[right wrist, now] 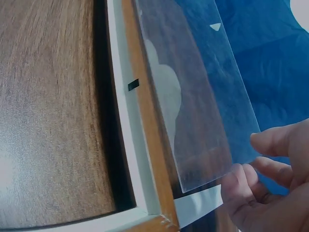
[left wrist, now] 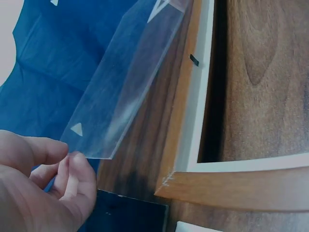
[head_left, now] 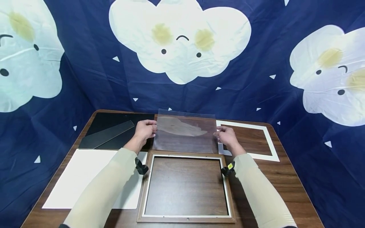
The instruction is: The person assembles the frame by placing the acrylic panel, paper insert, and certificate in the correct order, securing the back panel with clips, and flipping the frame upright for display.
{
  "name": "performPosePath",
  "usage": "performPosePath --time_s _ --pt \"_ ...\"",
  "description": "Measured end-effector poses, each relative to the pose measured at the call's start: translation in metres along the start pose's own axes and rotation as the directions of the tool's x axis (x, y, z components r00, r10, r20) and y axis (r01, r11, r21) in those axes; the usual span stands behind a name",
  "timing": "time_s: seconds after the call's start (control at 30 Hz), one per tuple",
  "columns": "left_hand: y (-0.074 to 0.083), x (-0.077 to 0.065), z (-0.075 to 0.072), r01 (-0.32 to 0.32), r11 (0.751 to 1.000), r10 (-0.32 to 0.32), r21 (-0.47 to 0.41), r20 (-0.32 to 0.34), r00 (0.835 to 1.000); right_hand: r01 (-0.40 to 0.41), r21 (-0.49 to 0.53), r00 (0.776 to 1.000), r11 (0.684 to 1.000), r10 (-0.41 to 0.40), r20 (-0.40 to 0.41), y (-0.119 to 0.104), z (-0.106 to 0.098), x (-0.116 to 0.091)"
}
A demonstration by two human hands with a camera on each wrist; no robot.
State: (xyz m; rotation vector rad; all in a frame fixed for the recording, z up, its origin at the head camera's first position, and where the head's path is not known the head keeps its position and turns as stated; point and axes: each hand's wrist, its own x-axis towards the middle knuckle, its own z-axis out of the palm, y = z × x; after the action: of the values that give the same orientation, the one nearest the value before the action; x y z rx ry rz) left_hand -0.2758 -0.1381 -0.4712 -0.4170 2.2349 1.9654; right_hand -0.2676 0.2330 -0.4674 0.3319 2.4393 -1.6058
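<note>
A clear plastic sheet is held up at a tilt just beyond the far side of a wooden picture frame. My left hand pinches the sheet's left edge; in the left wrist view, thumb and fingers of that hand meet at the sheet's corner. Its right edge is pinched by my right hand, seen also in the right wrist view, where the fingers grip near a corner of the clear sheet. The frame lies flat, its white inner lip showing, with bare tabletop visible through the opening.
Behind my right hand lies a white mat border. A black backing board with a slanted dark strip lies at the back left. Nearer is a white sheet, partly under my left arm. A blue cloud-patterned curtain surrounds the table.
</note>
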Motion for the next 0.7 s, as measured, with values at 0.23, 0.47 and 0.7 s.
performPosePath --time_s 0.23,0.47,0.7 --pt "0.007 -0.009 -0.005 -0.015 1.000 0.015 -0.013 0.012 1.000 0.051 -0.011 0.999 0.999 -0.051 -0.003 -0.007 -0.006 -0.008" --pt "0.008 -0.022 -0.007 -0.016 0.999 0.018 -0.051 0.046 0.999 0.078 0.004 0.997 0.997 -0.078 0.009 -0.003 -0.015 -0.019" --pt "0.009 -0.042 -0.012 -0.026 1.000 0.028 -0.014 0.090 0.996 0.049 0.043 0.998 0.998 -0.050 0.034 0.003 -0.024 -0.033"
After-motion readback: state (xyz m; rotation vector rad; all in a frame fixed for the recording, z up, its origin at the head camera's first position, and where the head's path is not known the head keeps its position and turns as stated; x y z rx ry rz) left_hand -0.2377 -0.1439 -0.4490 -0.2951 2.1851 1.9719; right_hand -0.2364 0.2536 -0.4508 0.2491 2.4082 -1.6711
